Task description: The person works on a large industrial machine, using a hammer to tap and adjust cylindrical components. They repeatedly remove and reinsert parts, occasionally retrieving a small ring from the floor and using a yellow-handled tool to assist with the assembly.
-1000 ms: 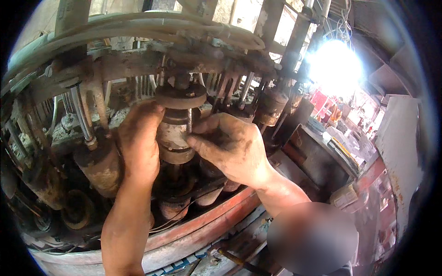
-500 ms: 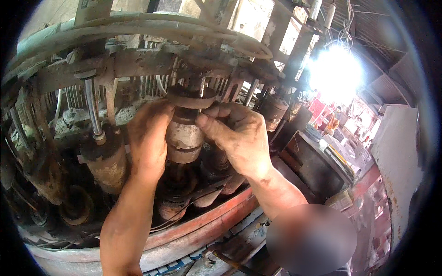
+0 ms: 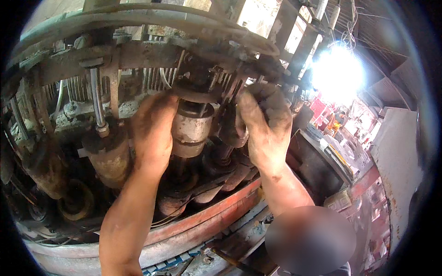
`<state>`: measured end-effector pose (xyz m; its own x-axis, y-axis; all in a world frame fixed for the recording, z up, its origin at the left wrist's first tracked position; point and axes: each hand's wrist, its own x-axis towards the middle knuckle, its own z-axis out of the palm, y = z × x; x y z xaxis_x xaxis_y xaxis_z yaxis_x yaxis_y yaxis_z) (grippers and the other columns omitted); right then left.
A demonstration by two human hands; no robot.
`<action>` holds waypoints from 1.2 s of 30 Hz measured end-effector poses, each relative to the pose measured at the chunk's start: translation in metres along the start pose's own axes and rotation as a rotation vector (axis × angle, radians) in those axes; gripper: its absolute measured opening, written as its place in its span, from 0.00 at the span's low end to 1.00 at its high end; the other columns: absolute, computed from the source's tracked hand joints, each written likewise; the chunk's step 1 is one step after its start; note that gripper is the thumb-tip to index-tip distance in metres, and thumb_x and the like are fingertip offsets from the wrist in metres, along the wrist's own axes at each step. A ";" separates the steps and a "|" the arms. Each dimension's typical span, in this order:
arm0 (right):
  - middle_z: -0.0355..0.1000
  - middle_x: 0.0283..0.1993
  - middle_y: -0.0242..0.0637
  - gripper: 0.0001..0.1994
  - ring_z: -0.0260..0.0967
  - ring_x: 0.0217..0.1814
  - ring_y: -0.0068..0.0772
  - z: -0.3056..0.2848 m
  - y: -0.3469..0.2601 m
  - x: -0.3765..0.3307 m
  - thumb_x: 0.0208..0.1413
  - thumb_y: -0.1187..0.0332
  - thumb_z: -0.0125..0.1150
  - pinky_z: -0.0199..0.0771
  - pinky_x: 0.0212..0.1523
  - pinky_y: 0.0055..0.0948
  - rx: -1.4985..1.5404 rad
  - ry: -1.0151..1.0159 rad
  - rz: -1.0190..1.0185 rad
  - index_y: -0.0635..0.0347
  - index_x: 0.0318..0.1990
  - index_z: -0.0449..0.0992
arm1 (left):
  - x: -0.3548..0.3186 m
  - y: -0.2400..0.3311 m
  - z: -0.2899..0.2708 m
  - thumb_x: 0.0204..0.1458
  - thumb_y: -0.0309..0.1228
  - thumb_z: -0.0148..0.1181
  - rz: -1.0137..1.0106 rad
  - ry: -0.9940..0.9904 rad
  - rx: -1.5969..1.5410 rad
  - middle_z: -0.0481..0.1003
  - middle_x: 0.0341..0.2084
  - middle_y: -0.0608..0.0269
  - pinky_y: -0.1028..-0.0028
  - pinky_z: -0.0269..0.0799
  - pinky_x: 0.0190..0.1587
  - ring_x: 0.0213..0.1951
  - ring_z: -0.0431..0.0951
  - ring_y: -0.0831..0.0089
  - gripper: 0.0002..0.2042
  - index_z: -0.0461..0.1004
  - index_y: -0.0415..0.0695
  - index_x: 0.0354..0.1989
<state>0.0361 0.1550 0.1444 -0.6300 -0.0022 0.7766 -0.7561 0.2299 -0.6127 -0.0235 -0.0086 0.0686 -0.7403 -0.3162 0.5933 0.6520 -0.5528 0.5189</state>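
Note:
A short, worn metal cylinder [image 3: 192, 128] with a pale, scuffed side stands upright in a large round machine, under a dark round flange [image 3: 199, 93]. A thin rod shows between cylinder and flange. My left hand [image 3: 154, 129] is closed around the cylinder's left side near its top, with fingertips hidden behind it. To the right, apart from that cylinder, my right hand [image 3: 269, 124] is raised beside a neighbouring dark cylinder [image 3: 232, 131]. Its fingers are curled in with the thumb against them; whatever they hold, if anything, cannot be made out.
Another grimy cylinder [image 3: 108, 158] with a shiny rod [image 3: 96, 101] stands to the left. A curved pipe [image 3: 152, 16] crosses above. The machine's red rim [image 3: 216, 209] curves along the near side. A dark cabinet [image 3: 317, 158] and a bright lamp [image 3: 338, 71] are on the right.
My right hand has left the gap above the pale cylinder and moved to the right. My left hand stays at the cylinder, whose open top now shows more clearly below the flange.

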 end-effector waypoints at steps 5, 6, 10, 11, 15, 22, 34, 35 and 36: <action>0.79 0.44 0.41 0.14 0.77 0.42 0.30 0.013 0.003 0.018 0.61 0.70 0.67 0.77 0.45 0.29 -0.195 -0.013 -0.285 0.67 0.51 0.78 | 0.002 -0.002 -0.001 0.59 0.30 0.65 -0.003 -0.039 -0.053 0.79 0.40 0.63 0.75 0.69 0.50 0.44 0.76 0.78 0.13 0.78 0.34 0.48; 0.80 0.44 0.41 0.14 0.78 0.43 0.32 0.015 0.003 0.022 0.60 0.70 0.67 0.77 0.47 0.29 -0.247 -0.023 -0.381 0.67 0.51 0.78 | 0.002 -0.001 -0.002 0.59 0.30 0.65 -0.024 -0.053 -0.059 0.79 0.41 0.63 0.75 0.69 0.51 0.44 0.76 0.77 0.13 0.78 0.34 0.48; 0.81 0.44 0.43 0.12 0.79 0.44 0.33 0.016 -0.004 0.027 0.57 0.70 0.68 0.76 0.48 0.29 -0.255 -0.046 -0.339 0.64 0.47 0.81 | 0.001 0.002 -0.002 0.60 0.30 0.64 0.008 -0.073 -0.013 0.80 0.40 0.64 0.75 0.69 0.49 0.43 0.76 0.78 0.12 0.78 0.35 0.47; 0.81 0.45 0.41 0.12 0.78 0.45 0.30 0.015 -0.006 0.026 0.58 0.70 0.68 0.76 0.47 0.28 -0.294 -0.076 -0.283 0.64 0.47 0.81 | 0.000 0.002 -0.002 0.60 0.30 0.64 0.010 -0.065 0.029 0.80 0.40 0.64 0.75 0.69 0.49 0.43 0.76 0.78 0.12 0.78 0.35 0.47; 0.81 0.47 0.38 0.11 0.76 0.47 0.26 0.011 -0.010 0.020 0.58 0.70 0.69 0.75 0.48 0.25 -0.330 -0.130 -0.182 0.63 0.47 0.82 | 0.002 0.002 -0.004 0.61 0.32 0.62 -0.013 -0.083 0.007 0.80 0.39 0.62 0.74 0.69 0.49 0.42 0.76 0.77 0.12 0.79 0.35 0.45; 0.80 0.47 0.43 0.13 0.76 0.50 0.35 0.003 -0.006 0.027 0.58 0.65 0.69 0.73 0.53 0.32 -0.491 -0.142 -0.304 0.64 0.46 0.83 | 0.006 -0.001 -0.010 0.63 0.33 0.57 0.199 -0.060 0.357 0.80 0.40 0.53 0.71 0.70 0.50 0.43 0.78 0.68 0.14 0.78 0.32 0.46; 0.81 0.42 0.35 0.11 0.76 0.44 0.23 0.000 -0.011 0.026 0.61 0.68 0.67 0.75 0.47 0.25 -0.300 -0.274 -0.182 0.64 0.46 0.82 | 0.003 0.002 -0.019 0.64 0.26 0.52 0.324 -0.154 0.502 0.75 0.53 0.52 0.67 0.62 0.64 0.57 0.73 0.65 0.15 0.75 0.33 0.56; 0.81 0.42 0.35 0.11 0.76 0.44 0.23 0.000 -0.011 0.025 0.61 0.68 0.67 0.75 0.47 0.25 -0.314 -0.273 -0.189 0.64 0.46 0.82 | 0.001 0.003 -0.016 0.64 0.28 0.53 0.315 -0.122 0.483 0.76 0.50 0.53 0.69 0.65 0.60 0.54 0.74 0.66 0.15 0.75 0.33 0.54; 0.81 0.42 0.35 0.11 0.75 0.44 0.23 0.000 -0.012 0.024 0.61 0.68 0.67 0.75 0.47 0.25 -0.329 -0.271 -0.198 0.64 0.46 0.82 | 0.000 0.003 -0.013 0.64 0.31 0.54 0.309 -0.092 0.463 0.77 0.46 0.54 0.71 0.67 0.56 0.50 0.75 0.67 0.16 0.75 0.32 0.53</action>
<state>0.0302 0.1525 0.1701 -0.5360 -0.3209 0.7808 -0.7976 0.4955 -0.3439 -0.0237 -0.0204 0.0624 -0.4998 -0.3296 0.8010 0.8553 -0.0422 0.5164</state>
